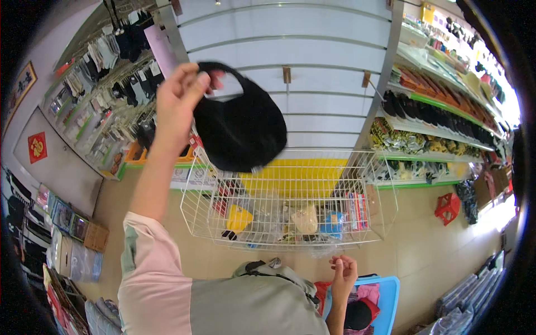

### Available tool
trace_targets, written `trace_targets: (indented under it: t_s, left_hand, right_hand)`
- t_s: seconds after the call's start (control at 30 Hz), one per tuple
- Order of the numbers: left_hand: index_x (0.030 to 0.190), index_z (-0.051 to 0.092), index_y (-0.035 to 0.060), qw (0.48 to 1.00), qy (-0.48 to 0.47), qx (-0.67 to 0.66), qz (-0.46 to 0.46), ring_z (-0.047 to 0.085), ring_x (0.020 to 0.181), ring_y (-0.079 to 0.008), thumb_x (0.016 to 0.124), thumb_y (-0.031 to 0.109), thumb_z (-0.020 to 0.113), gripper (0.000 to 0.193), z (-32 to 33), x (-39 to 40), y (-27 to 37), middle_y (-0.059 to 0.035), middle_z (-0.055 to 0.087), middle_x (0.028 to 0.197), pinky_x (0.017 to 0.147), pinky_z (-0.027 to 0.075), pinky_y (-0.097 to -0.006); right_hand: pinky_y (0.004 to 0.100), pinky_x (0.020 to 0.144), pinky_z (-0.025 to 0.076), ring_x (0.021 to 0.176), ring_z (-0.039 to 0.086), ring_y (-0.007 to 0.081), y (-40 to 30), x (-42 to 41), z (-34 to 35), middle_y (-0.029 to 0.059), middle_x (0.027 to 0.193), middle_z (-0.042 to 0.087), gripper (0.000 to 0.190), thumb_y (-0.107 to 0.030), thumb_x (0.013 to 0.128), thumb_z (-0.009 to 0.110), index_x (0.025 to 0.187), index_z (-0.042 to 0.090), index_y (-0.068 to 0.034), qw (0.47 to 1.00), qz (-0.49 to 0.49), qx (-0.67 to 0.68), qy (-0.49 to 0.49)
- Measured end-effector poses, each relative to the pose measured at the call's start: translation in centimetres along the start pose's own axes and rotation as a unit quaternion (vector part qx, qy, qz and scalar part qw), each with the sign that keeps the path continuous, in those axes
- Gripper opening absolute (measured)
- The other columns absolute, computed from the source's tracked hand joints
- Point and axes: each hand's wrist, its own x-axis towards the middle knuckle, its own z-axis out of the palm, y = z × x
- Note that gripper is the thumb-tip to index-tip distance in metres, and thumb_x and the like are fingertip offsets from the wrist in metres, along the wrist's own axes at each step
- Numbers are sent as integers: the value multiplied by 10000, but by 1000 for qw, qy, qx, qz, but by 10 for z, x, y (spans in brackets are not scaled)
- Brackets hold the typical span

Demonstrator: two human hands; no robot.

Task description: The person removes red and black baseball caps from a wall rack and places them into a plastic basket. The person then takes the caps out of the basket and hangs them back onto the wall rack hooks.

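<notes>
Raised in front of me, my left hand grips a black fabric cap by the band at its back opening. The cap looks slightly blurred and hangs over the left rear part of a white wire basket. Inside the basket lie a yellow item, a beige packaged item and a blue packaged item. My right hand is low, just in front of the basket's right side, with loosely bent fingers and nothing visible in them.
A blue plastic bin of cloth items and another black cap stands by my right arm. Ahead rises a white slatwall panel with hooks. Sock racks line the left, shoe shelves the right. A red stool stands on the floor.
</notes>
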Motion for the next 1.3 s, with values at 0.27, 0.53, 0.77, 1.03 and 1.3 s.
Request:
trace_targets:
  t_s: [0.27, 0.53, 0.77, 1.03, 1.3]
  left_hand:
    - [1166, 599, 27, 988, 35, 67, 133, 607, 873, -112, 923, 269, 664, 348, -120, 161, 0, -35, 673, 931, 820, 456, -254]
    - [993, 691, 5, 932, 104, 223, 265, 621, 768, -98, 917, 241, 680, 248, -209, 263, 10, -26, 690, 849, 710, 478, -242]
    - [1116, 742, 170, 921, 208, 277, 176, 575, 1136, -141, 815, 413, 759, 388, -199, 259, 9, -32, 686, 1155, 1029, 374, -301]
    - [1085, 735, 59, 952, 164, 179, 186, 625, 997, -123, 850, 213, 750, 281, -188, 242, 5, -52, 711, 1038, 929, 428, -255]
    - [1088, 725, 34, 946, 152, 233, 164, 649, 930, -122, 883, 256, 716, 303, -188, 247, -13, -54, 722, 979, 869, 460, -241]
  right_hand:
    - [276, 748, 497, 838, 635, 139, -5, 25, 77, 89, 954, 677, 116, -71, 961, 565, 1054, 561, -1, 999, 18, 40, 7]
    - [280, 720, 516, 815, 653, 156, 2, 22, 117, 96, 920, 685, 138, -91, 976, 548, 1070, 561, 8, 997, 11, 70, 15]
    - [278, 713, 518, 804, 653, 154, 15, 13, 107, 98, 919, 686, 132, -110, 973, 559, 1035, 580, 5, 996, 42, 49, 62]
    - [274, 703, 514, 789, 653, 154, 23, 16, 116, 87, 873, 675, 122, -113, 972, 560, 1007, 582, 2, 996, 39, 55, 63]
    - [268, 714, 496, 790, 626, 127, 25, 16, 137, 64, 859, 667, 113, -127, 965, 588, 946, 593, -16, 998, 36, 41, 30]
